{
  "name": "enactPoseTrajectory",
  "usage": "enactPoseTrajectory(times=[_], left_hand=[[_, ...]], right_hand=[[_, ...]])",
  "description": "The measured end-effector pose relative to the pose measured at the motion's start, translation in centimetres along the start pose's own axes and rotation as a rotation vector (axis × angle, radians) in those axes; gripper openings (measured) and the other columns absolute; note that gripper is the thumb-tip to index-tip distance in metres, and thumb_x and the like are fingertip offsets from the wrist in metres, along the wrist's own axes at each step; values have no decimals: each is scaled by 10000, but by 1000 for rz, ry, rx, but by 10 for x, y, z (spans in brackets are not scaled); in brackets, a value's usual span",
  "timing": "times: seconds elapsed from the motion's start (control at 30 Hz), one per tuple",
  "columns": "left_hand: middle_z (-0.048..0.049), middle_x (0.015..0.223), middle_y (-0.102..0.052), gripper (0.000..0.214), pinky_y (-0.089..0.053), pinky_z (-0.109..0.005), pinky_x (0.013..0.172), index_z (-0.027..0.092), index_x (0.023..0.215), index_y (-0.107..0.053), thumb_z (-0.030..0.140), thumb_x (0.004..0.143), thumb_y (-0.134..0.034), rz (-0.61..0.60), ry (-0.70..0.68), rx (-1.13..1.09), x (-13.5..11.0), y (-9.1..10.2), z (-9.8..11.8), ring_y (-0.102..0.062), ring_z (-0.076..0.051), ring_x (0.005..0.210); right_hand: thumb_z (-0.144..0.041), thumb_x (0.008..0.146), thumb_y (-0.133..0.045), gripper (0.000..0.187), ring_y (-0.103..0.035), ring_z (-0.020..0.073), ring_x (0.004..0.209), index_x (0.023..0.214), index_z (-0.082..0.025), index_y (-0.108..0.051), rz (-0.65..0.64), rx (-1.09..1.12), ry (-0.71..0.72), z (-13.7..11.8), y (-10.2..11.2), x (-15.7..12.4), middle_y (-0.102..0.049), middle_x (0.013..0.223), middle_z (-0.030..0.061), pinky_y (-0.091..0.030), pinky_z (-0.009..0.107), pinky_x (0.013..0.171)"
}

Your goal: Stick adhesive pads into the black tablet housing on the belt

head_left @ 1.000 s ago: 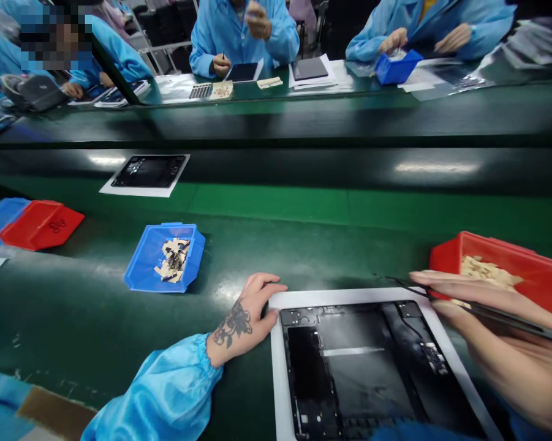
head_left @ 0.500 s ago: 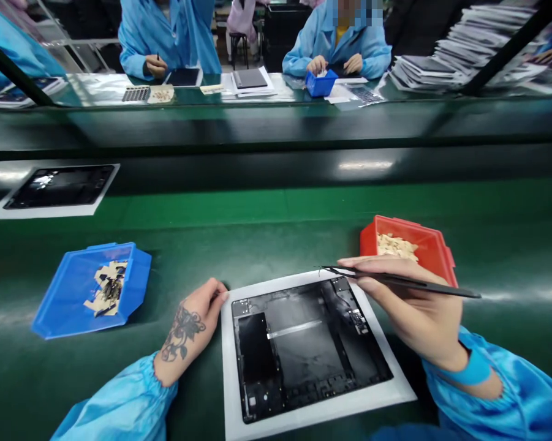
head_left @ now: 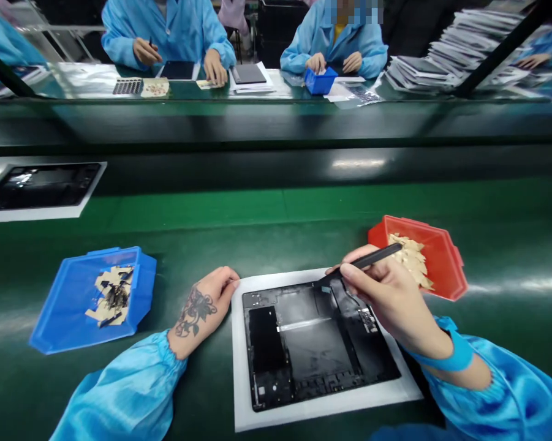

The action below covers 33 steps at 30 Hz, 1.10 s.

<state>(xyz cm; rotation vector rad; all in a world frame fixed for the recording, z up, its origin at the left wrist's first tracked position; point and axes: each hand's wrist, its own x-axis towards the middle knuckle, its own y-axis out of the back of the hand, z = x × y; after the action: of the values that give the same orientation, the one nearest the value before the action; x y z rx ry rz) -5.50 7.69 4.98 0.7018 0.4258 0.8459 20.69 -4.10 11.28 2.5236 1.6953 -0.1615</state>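
Note:
An opened tablet back shell (head_left: 312,343) lies on a white sheet (head_left: 331,407) on the green belt before me. My left hand (head_left: 204,306), tattooed on its back, rests with curled fingers on the sheet's upper left corner. My right hand (head_left: 386,300) pinches black tweezers (head_left: 362,263). Their tip touches the shell's top edge near its middle.
A red bin (head_left: 445,269) of tan paper scraps stands right of the shell. A blue bin (head_left: 68,306) of scraps and small black parts sits to the left. Another shell on a white sheet (head_left: 37,190) lies far left. People in blue coats work across the far bench.
My right hand turned the tweezers from lying level and pointing left to angled down, with the tip on the shell's top edge. The left hand stayed on the sheet corner.

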Motion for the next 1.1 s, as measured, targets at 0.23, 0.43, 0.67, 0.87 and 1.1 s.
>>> enactPoseTrajectory(times=[0.23,0.43,0.67,0.87,1.1], left_hand=[[-50,953,-578,170,-474,-243,669,156,1007,-591,162,926,-442,224,-229,97,-5,-7,-4,-576,-122,768],[-23,749,-569,203,-381,-281,500,120,1091,-565,123,909,-477,316,-860,380,-30,-15,22,-505,-135,598],[-51,757,-618,200,-326,-299,440,43,1030,-629,118,883,-518,223,-899,356,-38,-17,35,-497,-125,566],[-5,653,-545,208,-352,-306,467,72,1099,-599,160,941,-496,163,-753,461,-31,-34,27,-502,-143,554],[-4,647,-535,218,-346,-289,487,72,1111,-600,121,944,-469,119,-692,443,-32,-41,23,-500,-147,546]], right_hand=[[-548,680,-796,459,-415,78,446,760,-147,-586,-51,3,-219,26,-41,21,-544,551,-16,-301,182,383],[-570,693,-776,464,-401,66,421,709,-144,-591,-102,12,-287,36,-62,15,-558,532,-1,-295,174,391],[-552,685,-777,416,-406,82,404,743,-171,-620,-163,8,-352,38,-59,3,-566,513,-6,-281,182,393],[-539,768,-697,385,-434,94,392,791,-167,-601,-133,-144,-169,45,-56,14,-579,511,-1,-296,197,364],[-454,819,-654,287,-555,123,458,788,-172,-607,-149,-251,-86,58,-58,18,-602,533,-11,-389,211,420]])
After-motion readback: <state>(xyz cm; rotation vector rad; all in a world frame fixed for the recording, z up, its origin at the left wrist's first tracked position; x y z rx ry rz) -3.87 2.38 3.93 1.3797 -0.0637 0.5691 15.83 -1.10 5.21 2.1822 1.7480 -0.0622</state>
